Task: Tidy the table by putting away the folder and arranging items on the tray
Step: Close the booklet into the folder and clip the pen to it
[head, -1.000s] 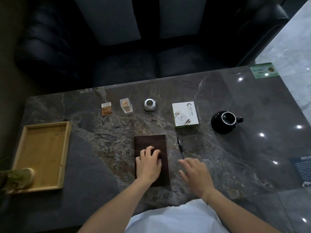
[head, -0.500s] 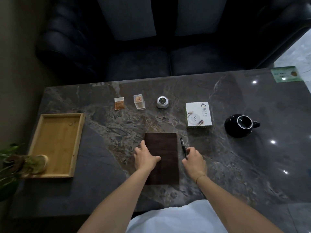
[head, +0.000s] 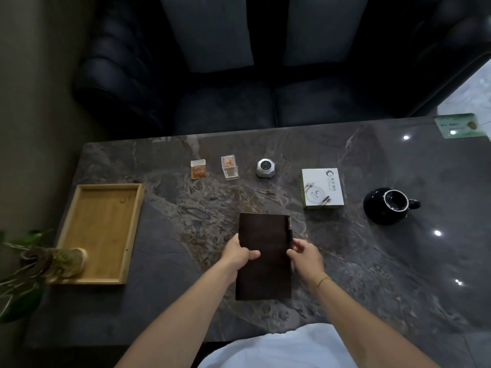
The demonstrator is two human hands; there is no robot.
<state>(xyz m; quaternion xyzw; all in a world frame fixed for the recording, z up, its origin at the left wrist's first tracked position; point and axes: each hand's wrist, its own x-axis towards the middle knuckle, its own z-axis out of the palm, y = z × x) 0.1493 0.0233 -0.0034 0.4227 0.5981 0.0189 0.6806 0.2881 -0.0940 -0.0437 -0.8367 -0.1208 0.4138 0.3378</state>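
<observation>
Your left hand and right hand clasp the dark brown rectangular folder by its two long edges, thumbs on the cover, at the near middle of the grey marbled stone table. A slim dark pen lies along the folder's right edge, touching or just beside it; your right fingers close at that same edge, and whether they also pinch the pen cannot be told.

The folder looks thin, flat and fairly stiff, likely light, its cover matte rather than slick. Gripped mid-edge on both sides, it should lift level; watch the pen, which could roll off if it rides up with the cover.

The light wooden rectangular tray sits well apart at the left, a potted green plant overlapping its near corner. Along the far side stand a small amber block, a clear plastic box, a silver faceted gadget, a white printed carton and a glossy black cup, the last probably the most fragile.
</observation>
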